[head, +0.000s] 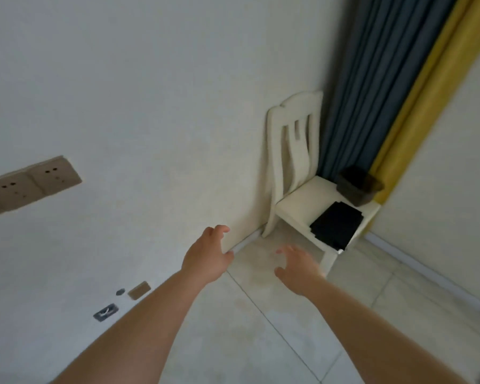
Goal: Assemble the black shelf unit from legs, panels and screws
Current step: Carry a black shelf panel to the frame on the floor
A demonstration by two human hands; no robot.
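Room: a tiled floor [275,342] and white wall [122,92] are being shown; a cream chair [294,162] is being kept by curtains [372,79]
Panels: black panels [336,224] are being carried on the chair seat, beyond both hands
Grip: left hand [205,259] and right hand [297,268] are being held released, grasping nothing

You can't see your arms whole: both forearms run off the bottom edge. The fingertips of your right hand [294,268] are smeared by motion, so their curl is hard to read. The socket strip [25,187] on the wall is cut by the left edge. The dark box [359,188] at the back of the chair [297,162] is blurred; what it is can't be told. The black stack [336,227] on the seat shows no detail, and the chair's far legs are hidden behind the seat.
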